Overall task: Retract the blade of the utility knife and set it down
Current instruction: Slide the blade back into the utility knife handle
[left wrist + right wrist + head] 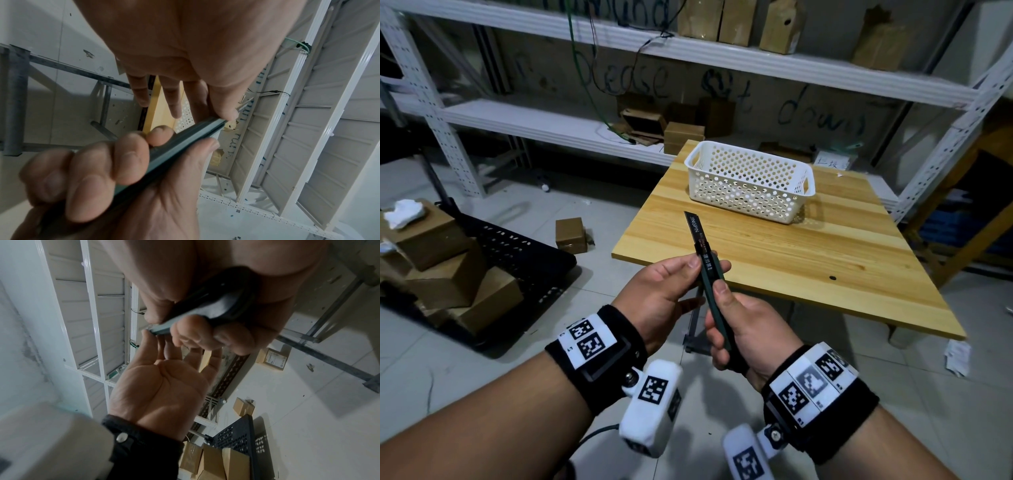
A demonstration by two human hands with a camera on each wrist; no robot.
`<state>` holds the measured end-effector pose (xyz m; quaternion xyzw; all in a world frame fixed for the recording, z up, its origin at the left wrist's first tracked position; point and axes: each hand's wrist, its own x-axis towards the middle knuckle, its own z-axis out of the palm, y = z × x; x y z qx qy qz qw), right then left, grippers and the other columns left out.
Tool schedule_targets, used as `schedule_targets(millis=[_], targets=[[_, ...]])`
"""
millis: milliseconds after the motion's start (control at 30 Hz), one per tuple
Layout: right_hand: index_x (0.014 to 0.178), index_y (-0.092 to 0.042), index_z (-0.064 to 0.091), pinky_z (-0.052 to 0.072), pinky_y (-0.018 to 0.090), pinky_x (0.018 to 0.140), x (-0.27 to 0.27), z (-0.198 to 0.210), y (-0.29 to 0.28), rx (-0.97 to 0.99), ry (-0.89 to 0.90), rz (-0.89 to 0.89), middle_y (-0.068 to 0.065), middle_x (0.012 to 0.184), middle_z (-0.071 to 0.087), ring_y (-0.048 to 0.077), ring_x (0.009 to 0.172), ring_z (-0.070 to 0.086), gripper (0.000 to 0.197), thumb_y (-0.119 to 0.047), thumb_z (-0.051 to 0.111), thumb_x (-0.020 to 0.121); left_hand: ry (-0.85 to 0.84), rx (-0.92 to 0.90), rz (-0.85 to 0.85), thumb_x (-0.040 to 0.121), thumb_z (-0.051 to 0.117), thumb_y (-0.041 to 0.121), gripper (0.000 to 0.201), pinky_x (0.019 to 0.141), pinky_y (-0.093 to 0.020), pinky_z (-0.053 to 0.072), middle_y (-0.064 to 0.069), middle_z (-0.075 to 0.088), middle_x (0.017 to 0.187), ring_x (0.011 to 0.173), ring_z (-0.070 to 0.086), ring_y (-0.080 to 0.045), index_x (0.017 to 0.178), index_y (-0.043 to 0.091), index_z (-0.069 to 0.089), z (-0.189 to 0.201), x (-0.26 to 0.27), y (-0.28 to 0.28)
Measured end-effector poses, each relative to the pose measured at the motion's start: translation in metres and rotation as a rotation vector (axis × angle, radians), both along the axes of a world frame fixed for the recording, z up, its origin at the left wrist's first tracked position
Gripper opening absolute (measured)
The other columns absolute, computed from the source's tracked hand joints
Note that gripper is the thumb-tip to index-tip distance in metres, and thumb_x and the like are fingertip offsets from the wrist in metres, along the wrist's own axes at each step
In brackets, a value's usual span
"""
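Observation:
A dark green utility knife (709, 286) is held upright over the near left corner of the wooden table (825, 267). Its black blade (692, 224) sticks out of the top, pointing away from me. My right hand (722, 318) grips the handle, thumb lying along its face. My left hand (707, 264) pinches the knife's front end between thumb and forefinger, just below the blade. In the left wrist view the knife (185, 138) runs through the right hand's curled fingers (102, 170). The right wrist view shows the knife's dark rear end (205, 305) and the left hand's palm (164, 386).
A white perforated basket (750, 181) stands on the table's far side. White metal shelving (688, 51) with cardboard boxes runs behind it. To the left, a black cart (524, 260) carries stacked boxes (448, 260). One small box (570, 234) lies on the tiled floor.

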<state>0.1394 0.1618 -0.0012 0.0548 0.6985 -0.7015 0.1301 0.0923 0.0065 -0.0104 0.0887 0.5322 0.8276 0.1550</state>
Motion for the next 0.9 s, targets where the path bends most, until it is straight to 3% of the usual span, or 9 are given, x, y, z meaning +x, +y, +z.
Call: schedule_targets(millis=[133,233,333,433,600,900], targets=[[0.090,-0.005,0.063,0.050,0.034,0.051,-0.0002,0.0041,0.0053,0.002,-0.029,0.037,0.011,0.060,0.058,0.023,0.044,0.055,0.059,-0.062,0.050,0.093,0.024,-0.031,0.021,0.100,0.059,0.027,0.030,0.111,-0.055,0.043,-0.013,0.077,0.125,0.115,0.071,-0.026,0.116,0.007,0.075,0.0023,-0.0002,0.0024],[0.098,-0.010,0.064,0.060,0.038,0.052,0.0018,0.0048,0.0056,0.020,-0.105,0.098,0.016,0.068,0.064,0.027,0.050,0.063,0.062,-0.069,0.047,0.090,0.046,-0.053,0.035,0.097,0.062,0.031,0.033,0.108,-0.055,0.045,-0.012,0.078,0.124,0.113,0.071,-0.027,0.114,0.008,0.076,0.0018,0.0001,0.0019],[0.093,-0.010,0.060,0.042,0.024,0.041,0.0002,0.0035,0.0059,0.108,-0.046,0.068,0.011,0.059,0.058,0.022,0.041,0.051,0.063,-0.070,0.043,0.091,0.056,-0.055,0.035,0.094,0.064,0.033,0.030,0.115,-0.064,0.038,-0.011,0.077,0.125,0.119,0.069,-0.029,0.110,0.012,0.078,0.0018,-0.0010,0.0009],[0.088,-0.011,0.056,0.029,0.019,0.039,-0.0014,0.0040,0.0059,0.097,-0.034,0.046,0.007,0.054,0.050,0.018,0.038,0.041,0.057,-0.067,0.044,0.093,0.043,-0.048,0.039,0.093,0.064,0.032,0.031,0.116,-0.066,0.035,-0.012,0.077,0.126,0.125,0.067,-0.030,0.111,0.011,0.078,0.0012,-0.0022,0.0004],[0.087,-0.012,0.054,0.027,0.017,0.039,-0.0007,0.0024,0.0043,0.069,-0.042,0.059,0.005,0.054,0.048,0.017,0.039,0.037,0.052,-0.063,0.045,0.095,0.019,-0.048,0.042,0.099,0.061,0.029,0.030,0.116,-0.067,0.035,-0.013,0.077,0.126,0.127,0.066,-0.034,0.115,0.009,0.076,-0.0028,-0.0024,-0.0009],[0.089,-0.011,0.053,0.027,0.016,0.039,0.0016,0.0048,0.0048,0.055,-0.020,0.068,0.005,0.054,0.048,0.015,0.037,0.036,0.050,-0.060,0.044,0.098,0.000,-0.040,0.029,0.099,0.059,0.028,0.035,0.115,-0.063,0.038,-0.011,0.077,0.126,0.124,0.068,-0.027,0.120,0.004,0.073,-0.0026,-0.0026,-0.0004]])
